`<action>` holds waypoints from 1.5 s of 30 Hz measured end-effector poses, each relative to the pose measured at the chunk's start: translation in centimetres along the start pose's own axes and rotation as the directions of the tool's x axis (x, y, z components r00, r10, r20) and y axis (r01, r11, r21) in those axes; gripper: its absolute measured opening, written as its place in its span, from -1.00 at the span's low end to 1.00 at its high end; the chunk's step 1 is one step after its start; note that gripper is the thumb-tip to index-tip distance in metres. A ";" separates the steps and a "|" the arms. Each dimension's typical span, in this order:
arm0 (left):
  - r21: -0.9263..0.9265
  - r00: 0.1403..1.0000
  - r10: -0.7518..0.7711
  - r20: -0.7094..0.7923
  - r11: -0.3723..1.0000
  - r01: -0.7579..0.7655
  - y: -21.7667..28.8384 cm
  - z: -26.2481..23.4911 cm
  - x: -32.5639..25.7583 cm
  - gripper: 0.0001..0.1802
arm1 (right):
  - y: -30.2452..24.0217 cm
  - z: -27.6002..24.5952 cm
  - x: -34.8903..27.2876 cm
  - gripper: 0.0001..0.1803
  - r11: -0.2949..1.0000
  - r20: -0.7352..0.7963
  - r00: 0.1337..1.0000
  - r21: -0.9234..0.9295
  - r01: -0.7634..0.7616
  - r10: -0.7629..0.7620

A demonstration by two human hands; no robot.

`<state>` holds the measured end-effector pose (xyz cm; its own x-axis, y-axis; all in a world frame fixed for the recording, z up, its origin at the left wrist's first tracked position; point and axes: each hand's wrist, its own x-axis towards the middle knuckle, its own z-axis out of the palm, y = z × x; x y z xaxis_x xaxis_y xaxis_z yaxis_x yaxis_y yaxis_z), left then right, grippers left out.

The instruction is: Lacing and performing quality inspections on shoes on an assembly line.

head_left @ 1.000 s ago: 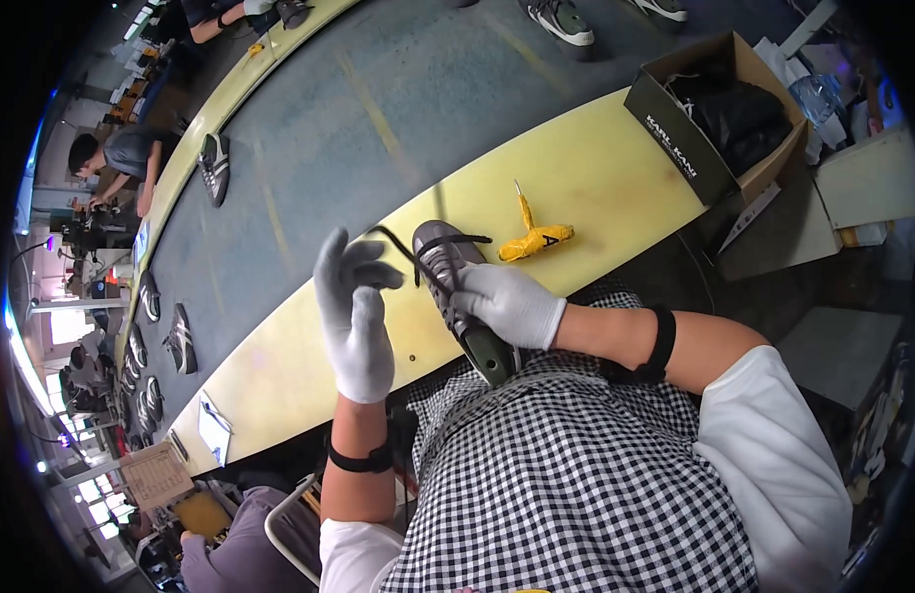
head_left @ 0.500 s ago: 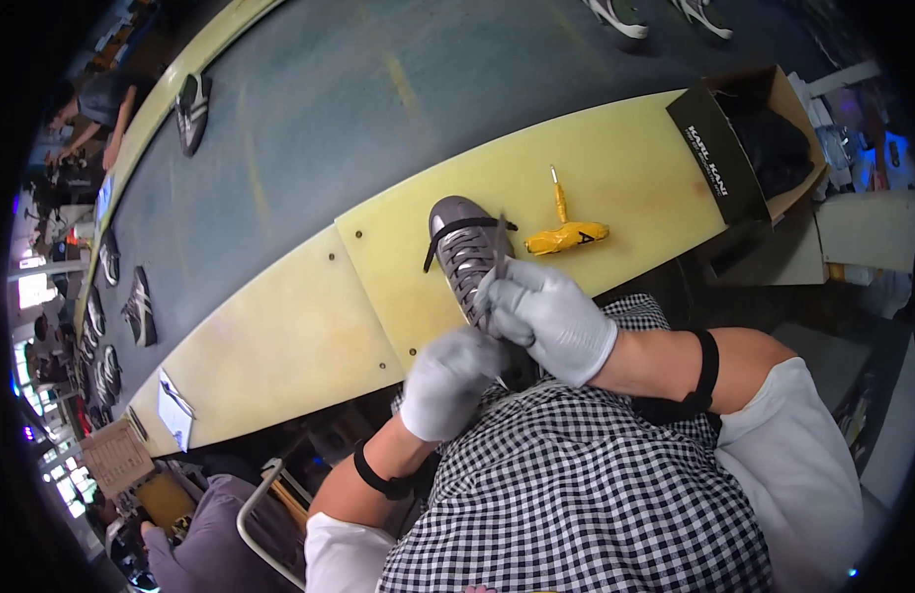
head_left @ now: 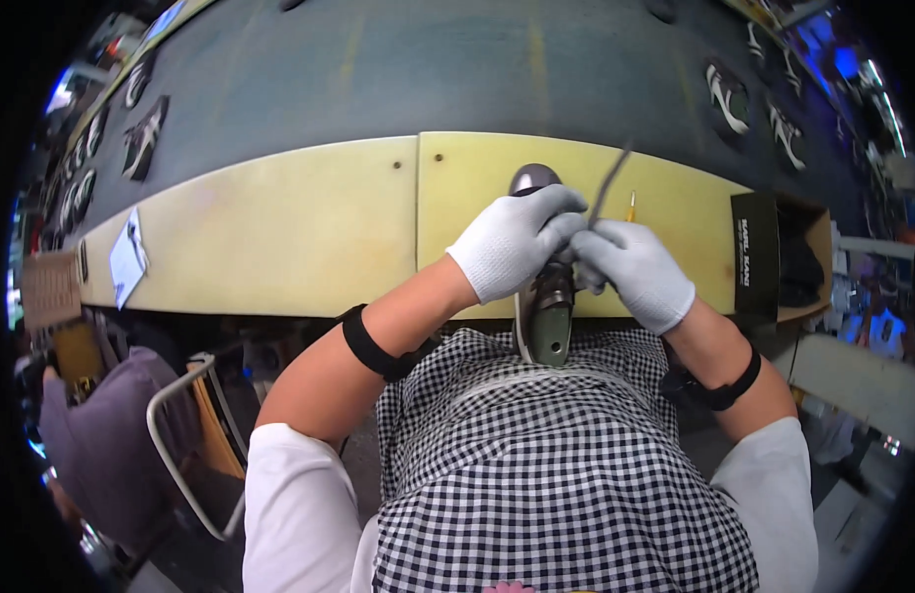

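A grey lace-up shoe (head_left: 534, 179) lies on the yellow table edge, toe away from me, its green-lined heel end against my apron. My left hand (head_left: 517, 237), in a white glove, bends over the lacing with fingers closed; what they pinch is hidden. Close by on the right, my gloved right hand (head_left: 635, 272) pinches a dark shoelace (head_left: 610, 184), whose free end sticks up and away. The fingertips of both hands nearly meet above the shoe. Beyond the right hand shows the tip of a yellow-handled screwdriver (head_left: 631, 207); the hand covers its remainder.
A dark open shoebox (head_left: 757, 252) stands at the table's right end. A grey-blue belt (head_left: 437, 79) runs along the far side, bearing several shoes (head_left: 145, 138). At the left lies a white paper pad (head_left: 127, 259). A person in purple (head_left: 111, 435) sits lower left beside a metal-framed chair (head_left: 171, 445).
The view has swung to the right. My left hand has come up from beside the shoe's heel onto its lacing. The right hand keeps the lace and now covers most of the screwdriver.
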<state>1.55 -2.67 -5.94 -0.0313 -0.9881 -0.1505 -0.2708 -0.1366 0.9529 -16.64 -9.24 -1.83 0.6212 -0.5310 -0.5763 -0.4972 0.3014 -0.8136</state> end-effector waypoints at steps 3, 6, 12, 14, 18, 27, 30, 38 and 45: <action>-0.296 0.984 -0.113 0.134 0.944 0.149 -0.6 -0.1 -2.0 -0.66 | 0.1 -0.1 0.3 -0.70 0.991 -0.052 0.990 -0.054 0.126 -0.129; -0.187 0.991 -0.124 0.058 0.973 0.133 0.3 2.3 -2.7 -0.70 | 1.0 -0.2 0.5 -0.72 0.880 -0.037 0.905 -0.251 0.403 -0.425; 0.258 0.986 -0.059 -0.157 0.961 0.099 1.3 2.9 -2.2 -0.84 | 2.4 -0.1 -0.2 -0.72 0.903 -0.113 0.897 -0.084 0.421 -0.428; 0.205 1.000 0.021 -0.012 0.979 -0.018 0.4 1.8 -3.1 -0.86 | 3.3 -0.3 -0.7 -0.74 0.899 -0.145 0.889 -0.024 0.436 -0.435; 0.355 0.993 0.121 0.007 0.928 -0.115 -1.6 -0.3 -4.6 -0.86 | 6.2 -0.6 -1.4 -0.75 0.902 -0.196 0.885 0.006 0.432 -0.423; 0.814 0.984 0.075 0.164 0.552 -0.178 -3.9 -1.5 -8.1 -0.58 | 10.7 -2.4 -4.6 -0.59 0.916 -0.002 0.977 0.347 -0.201 0.215; 0.593 0.985 0.170 -0.015 0.795 -0.128 -3.7 0.8 -7.3 -0.39 | 10.3 -1.2 -4.6 -0.74 0.858 -0.270 0.816 -0.207 0.469 -0.511; -0.310 0.962 -0.273 0.028 0.912 0.268 -2.2 2.5 -6.8 -0.76 | 9.7 -0.2 -0.8 -0.76 0.771 -0.053 0.816 -0.369 0.520 -0.576; 0.275 0.987 -0.104 -0.121 0.952 0.134 -4.4 2.6 -7.2 -0.88 | 7.5 -2.5 -1.3 -0.74 0.567 0.194 0.910 -0.729 0.383 -0.365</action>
<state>0.46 5.23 -9.69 0.1139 -0.9697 -0.2161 -0.5269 -0.2434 0.8143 -22.73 -8.26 -7.01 0.8647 -0.4400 -0.2425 -0.4858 -0.6097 -0.6262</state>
